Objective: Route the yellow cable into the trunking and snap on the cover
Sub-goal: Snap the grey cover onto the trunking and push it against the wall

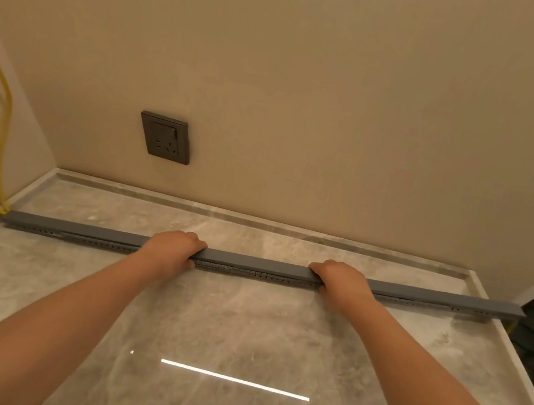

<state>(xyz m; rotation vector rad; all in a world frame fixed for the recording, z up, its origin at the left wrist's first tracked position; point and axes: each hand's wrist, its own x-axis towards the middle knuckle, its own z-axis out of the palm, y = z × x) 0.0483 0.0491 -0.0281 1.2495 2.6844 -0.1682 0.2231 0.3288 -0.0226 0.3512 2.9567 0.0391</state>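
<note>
Lying across a grey marble counter from its left edge to its right edge is a long grey trunking, whose slotted side wall is seen below a plain grey cover set along its top. The cover is gripped near its middle by both hands, which are held well apart. The left hand is placed palm down, its fingers curled over the far edge of the cover and its thumb tucked against the near side, so that the cover is held between them. The right hand is set in the same way, fingers wrapped over the top and thumb low at the front of the trunking; this hand too is closed on the cover. Whether the cover is fully seated along its length cannot be told. The yellow cable is seen at the far left, hanging down the side wall in two strands and meeting the left end of the trunking at the counter's corner. A short yellow piece shows just below the right end. A dark socket is mounted on the beige back wall, above and behind the trunking.
</note>
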